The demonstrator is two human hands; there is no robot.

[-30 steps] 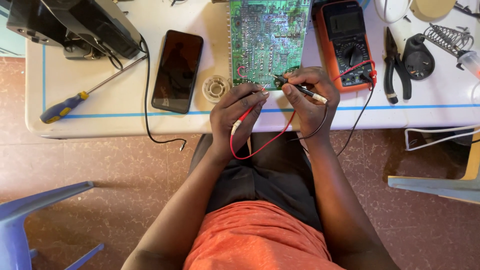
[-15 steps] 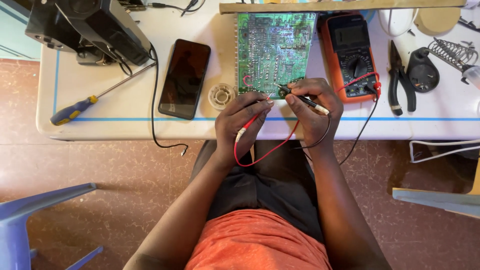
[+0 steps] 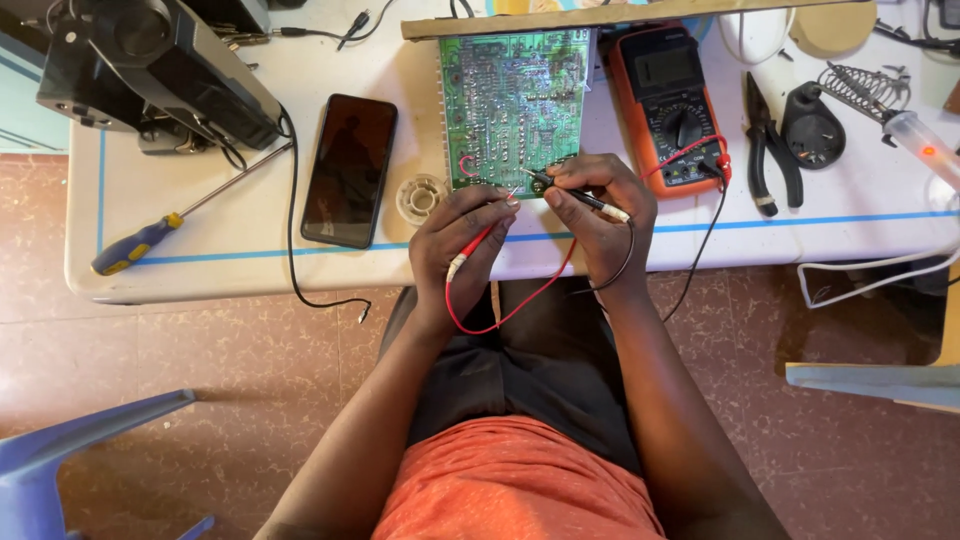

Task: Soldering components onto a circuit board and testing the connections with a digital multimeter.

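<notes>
**Probing a green board on a cluttered white worktop**

Reddish speckled floor, white worktop (image 3: 250, 270) with a blue tape line along the near edge, seen straight down from the head camera. It's the only view, so here goes.

Centre top of the frame: one green circuit board (image 3: 512, 105), lying flat, solder side up. The left hand (image 3: 468, 235) has its fingers pinched shut around the red probe (image 3: 482, 237), tip angled up to the board's bottom edge. The right hand (image 3: 600, 205) is closed pencil-style on the black probe (image 3: 578, 197), tip resting on the same lower edge, just beside the red one. Both leads loop down off the worktop edge and back up to the orange multimeter (image 3: 672, 105), which sits right of the board, touching or nearly so.

Handling, my guess: the probes are light, stiff plastic sticks with sharp tips, so hold them low on the barrel like pens; the leads are floppy and may tug. The board looks light, rigid and fragile at the joints, so take it by the edges.

Counts: one board, two probes, one meter, one black phone (image 3: 350, 170) left of the board, one solder spool (image 3: 420, 198) between them, one blue-and-yellow screwdriver (image 3: 170, 228) at left, one pair of pliers (image 3: 768, 150) at right, one coil soldering-iron stand (image 3: 860, 92) in the upper right, one black device (image 3: 150, 75) in the upper left.
</notes>
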